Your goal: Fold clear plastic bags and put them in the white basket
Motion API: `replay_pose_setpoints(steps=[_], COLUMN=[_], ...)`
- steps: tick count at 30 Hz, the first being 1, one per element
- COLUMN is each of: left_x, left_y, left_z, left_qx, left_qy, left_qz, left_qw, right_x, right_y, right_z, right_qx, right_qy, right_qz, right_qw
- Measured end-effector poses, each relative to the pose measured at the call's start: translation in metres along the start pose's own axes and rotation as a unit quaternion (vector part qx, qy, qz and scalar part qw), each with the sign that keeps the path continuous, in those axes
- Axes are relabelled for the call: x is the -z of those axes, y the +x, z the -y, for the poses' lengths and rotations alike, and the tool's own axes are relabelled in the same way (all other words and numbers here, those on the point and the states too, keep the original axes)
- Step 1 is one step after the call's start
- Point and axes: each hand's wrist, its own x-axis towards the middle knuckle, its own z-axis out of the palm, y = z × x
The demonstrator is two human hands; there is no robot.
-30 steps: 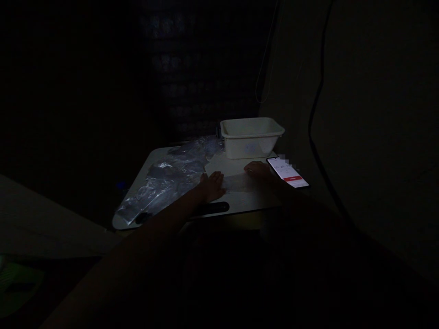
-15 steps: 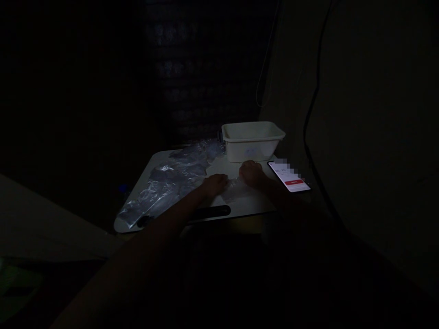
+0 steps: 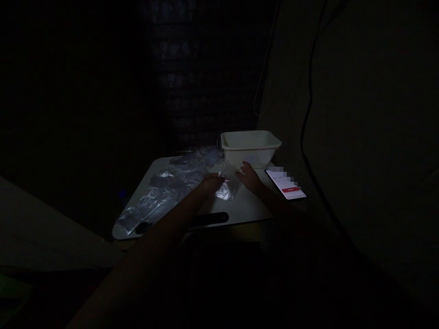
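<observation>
A clear plastic bag (image 3: 227, 188) is raised over the white table (image 3: 250, 208), in front of the white tub. My left hand (image 3: 211, 181) is closed on the bag's left edge. On the other side my right hand (image 3: 250, 177) has its fingers apart, close to the bag's right edge; whether a fingertip touches it I cannot tell. More clear plastic bags (image 3: 164, 187) lie spread and overlapping over the left part of the table. The scene is very dark, so finger detail is faint.
Behind the hands stands the white plastic tub (image 3: 252, 148). A phone (image 3: 288, 185) with a lit screen lies at the table's right edge. Along the front edge is a dark handle slot (image 3: 211, 218). A black cable (image 3: 303, 132) hangs down the right wall.
The bag, flat on the table before, is now lifted up in my left hand. My right hand has opened its fingers beside it. The view has tilted slightly.
</observation>
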Motion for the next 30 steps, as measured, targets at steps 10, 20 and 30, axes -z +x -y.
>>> replay_pose_setpoints(steps=[10, 20, 30], left_x=[-0.010, -0.001, -0.004], left_y=[-0.002, -0.003, -0.006], left_z=[-0.007, -0.006, -0.009], left_qx=[-0.009, -0.012, -0.018], left_qy=[-0.097, -0.017, -0.050], left_qz=[-0.004, 0.016, 0.038], left_qw=[0.995, 1.000, 0.998], right_x=[0.010, 0.007, 0.011], right_y=[-0.015, -0.010, -0.007], right_z=[0.006, -0.002, -0.010], right_qx=[-0.142, -0.115, 0.043], right_qy=[0.295, 0.295, 0.123], right_qz=[0.207, 0.155, 0.138], right_qw=[0.922, 0.936, 0.982])
